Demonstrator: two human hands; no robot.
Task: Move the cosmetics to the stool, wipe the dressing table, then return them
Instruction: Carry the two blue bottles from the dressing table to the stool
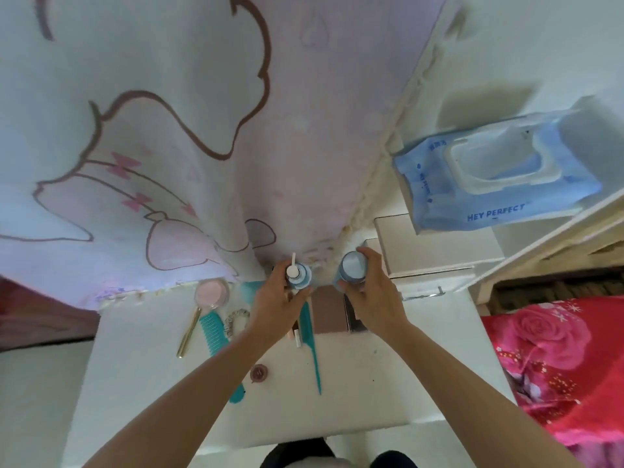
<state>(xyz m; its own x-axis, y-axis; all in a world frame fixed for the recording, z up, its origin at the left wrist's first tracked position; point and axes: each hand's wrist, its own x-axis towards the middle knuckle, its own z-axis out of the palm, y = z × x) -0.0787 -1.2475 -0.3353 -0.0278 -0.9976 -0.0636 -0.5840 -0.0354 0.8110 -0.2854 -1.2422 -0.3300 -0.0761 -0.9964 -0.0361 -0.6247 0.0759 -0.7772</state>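
Cosmetics crowd the back of the worktop point(354, 383) near the curtain point(202, 130). Left hand point(277, 295) grip wraps the pump bottle point(299, 275); right hand point(368, 292) grip wraps the blue bottle point(351, 268) beside it, both upright, likely so nothing spills in transit. Combs point(211, 332) lie left of the pump bottle.

Two bare forearms, no sleeves visible, no watch, rings or bracelets seen. Left hand point(277, 298) and right hand point(368, 292) bare, nails short and unpainted as far as visible. Dark clothing point(297, 452) shows below the forearms at the bottom edge; detail unclear.
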